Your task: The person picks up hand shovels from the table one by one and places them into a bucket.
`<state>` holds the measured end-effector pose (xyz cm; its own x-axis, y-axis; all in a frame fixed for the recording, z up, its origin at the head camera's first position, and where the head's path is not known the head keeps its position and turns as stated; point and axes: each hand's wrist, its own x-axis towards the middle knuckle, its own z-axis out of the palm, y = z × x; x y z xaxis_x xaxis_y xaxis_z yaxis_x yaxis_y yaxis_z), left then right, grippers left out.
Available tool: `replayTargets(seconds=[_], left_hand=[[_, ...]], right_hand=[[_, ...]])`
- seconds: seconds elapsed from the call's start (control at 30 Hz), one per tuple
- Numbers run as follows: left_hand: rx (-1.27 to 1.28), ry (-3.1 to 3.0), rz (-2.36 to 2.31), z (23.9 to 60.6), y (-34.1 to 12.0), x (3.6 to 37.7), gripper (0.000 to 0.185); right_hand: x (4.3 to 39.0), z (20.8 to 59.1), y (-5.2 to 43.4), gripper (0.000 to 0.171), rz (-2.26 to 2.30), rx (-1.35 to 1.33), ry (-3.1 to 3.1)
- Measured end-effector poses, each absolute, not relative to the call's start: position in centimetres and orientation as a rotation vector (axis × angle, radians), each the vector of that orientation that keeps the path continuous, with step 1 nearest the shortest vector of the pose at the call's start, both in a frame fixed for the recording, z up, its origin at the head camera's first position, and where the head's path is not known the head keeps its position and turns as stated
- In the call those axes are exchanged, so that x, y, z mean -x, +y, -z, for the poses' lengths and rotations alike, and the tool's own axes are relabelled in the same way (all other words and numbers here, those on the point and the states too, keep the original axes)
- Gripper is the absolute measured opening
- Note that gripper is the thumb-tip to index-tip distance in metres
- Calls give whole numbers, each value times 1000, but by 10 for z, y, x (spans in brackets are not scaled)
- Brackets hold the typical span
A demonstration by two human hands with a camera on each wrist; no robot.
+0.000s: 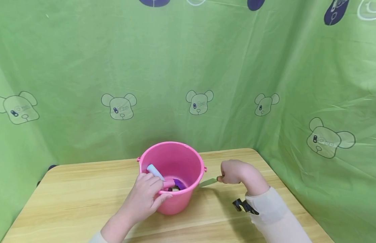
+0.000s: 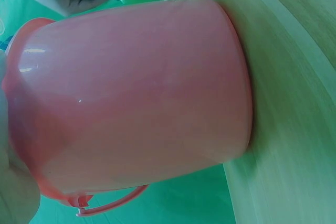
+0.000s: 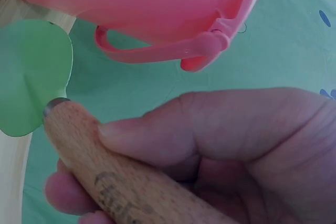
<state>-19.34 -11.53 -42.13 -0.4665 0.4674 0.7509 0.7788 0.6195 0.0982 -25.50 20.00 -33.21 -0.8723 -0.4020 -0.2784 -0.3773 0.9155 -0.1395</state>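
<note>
A pink bucket [image 1: 172, 202] stands upright on the wooden table. My left hand [image 1: 145, 194] grips its near-left rim, thumb outside and fingers over the edge. Inside the bucket lie a pale blue handle [image 1: 155, 171], a pink handle [image 1: 168, 184] and a purple piece [image 1: 179, 184]; their lower parts are hidden. Right of the bucket, my right hand [image 1: 236, 172] holds a small trowel by its wooden handle [image 3: 121, 177]. The trowel's green blade [image 3: 37, 72] points left, toward the bucket's side. In the left wrist view, the bucket wall [image 2: 136, 98] fills most of the picture.
Green cloth [image 1: 163, 67] printed with bear heads hangs behind and at both sides of the wooden table [image 1: 84, 202]. The bucket's pink carrying handle [image 3: 147, 53] hangs down on its far side. A black wrist device [image 1: 245, 206] sits on the right sleeve.
</note>
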Motion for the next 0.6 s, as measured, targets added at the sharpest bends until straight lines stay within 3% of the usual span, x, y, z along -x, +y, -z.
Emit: replayTargets(seconds=[0.6], left_hand=[[976,-2141,563,422,-115,194,29]], right_hand=[[242,291,207,49,138,587,2795]])
